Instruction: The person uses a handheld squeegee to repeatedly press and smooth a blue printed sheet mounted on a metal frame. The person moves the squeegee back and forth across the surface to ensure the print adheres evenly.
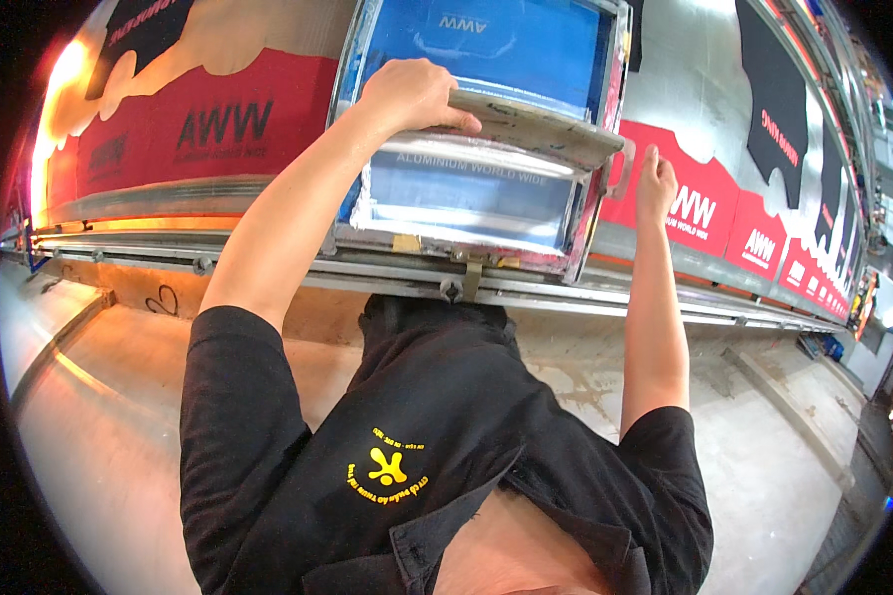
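A printing screen with a blue mesh [486, 59] and a worn metal frame [352, 213] lies before me, clamped over a long printing table. Across its mesh rests a squeegee, a long metal bar [536, 131]. My left hand [414, 96] grips the squeegee near its left end, thumb on the near side and fingers curled over the top. Just right of the frame, my right hand [657, 186] hovers apart from the squeegee, its fingers loosely curled with nothing visible in them. Nearest to it is a bracket-like handle [620, 169] on the frame's right side.
Black cut fabric pieces [776, 134] lie along the table beyond red printed panels [208, 129]. A metal rail [298, 270] runs along the near edge, with a clamp [451, 290] under the screen. An orange-glowing light [55, 109] shines at far left.
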Demonstrator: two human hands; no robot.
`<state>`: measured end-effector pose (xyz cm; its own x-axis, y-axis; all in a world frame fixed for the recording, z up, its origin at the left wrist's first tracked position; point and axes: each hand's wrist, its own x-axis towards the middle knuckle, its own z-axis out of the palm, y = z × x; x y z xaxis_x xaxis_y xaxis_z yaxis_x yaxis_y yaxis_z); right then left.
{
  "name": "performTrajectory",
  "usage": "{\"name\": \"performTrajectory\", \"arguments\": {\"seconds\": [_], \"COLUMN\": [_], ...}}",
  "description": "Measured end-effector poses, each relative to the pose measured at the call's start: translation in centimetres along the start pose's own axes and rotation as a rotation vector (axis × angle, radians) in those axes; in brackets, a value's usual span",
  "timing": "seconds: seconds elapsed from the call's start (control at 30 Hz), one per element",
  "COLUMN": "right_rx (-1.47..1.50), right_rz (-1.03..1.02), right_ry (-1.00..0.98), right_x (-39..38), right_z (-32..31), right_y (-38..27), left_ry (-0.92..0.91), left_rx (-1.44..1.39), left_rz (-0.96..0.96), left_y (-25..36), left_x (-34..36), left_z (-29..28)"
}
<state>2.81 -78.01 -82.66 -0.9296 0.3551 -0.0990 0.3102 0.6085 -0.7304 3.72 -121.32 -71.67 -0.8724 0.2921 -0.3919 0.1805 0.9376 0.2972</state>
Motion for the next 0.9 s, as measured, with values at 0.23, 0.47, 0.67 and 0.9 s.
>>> {"name": "performTrajectory", "arguments": {"seconds": [0.23, 0.47, 0.67, 0.9], "right_rx": [0.338, 0.402, 0.466, 0.343], "right_rz": [0.377, 0.452, 0.328, 0.04], "right_ry": [-0.334, -0.248, -0.227, 0.037], "right_x": [-0.1, -0.4, 0.4, 1.3], "right_z": [2.7, 0.9, 0.3, 0.3], "right_y": [-2.2, -8.5, -9.4, -7.1], "left_ry": [0.058, 0.103, 0.342, 0.334], "left_rx": [-0.028, -0.191, -0.278, -0.334], "left_rz": [0.066, 0.091, 0.165, 0.169], "left_y": [-1.9, -0.4, 3.2, 7.2], "left_x": [3.4, 0.9, -11.1, -19.1], "left_z": [0.5, 2.1, 10.7, 13.3]}}
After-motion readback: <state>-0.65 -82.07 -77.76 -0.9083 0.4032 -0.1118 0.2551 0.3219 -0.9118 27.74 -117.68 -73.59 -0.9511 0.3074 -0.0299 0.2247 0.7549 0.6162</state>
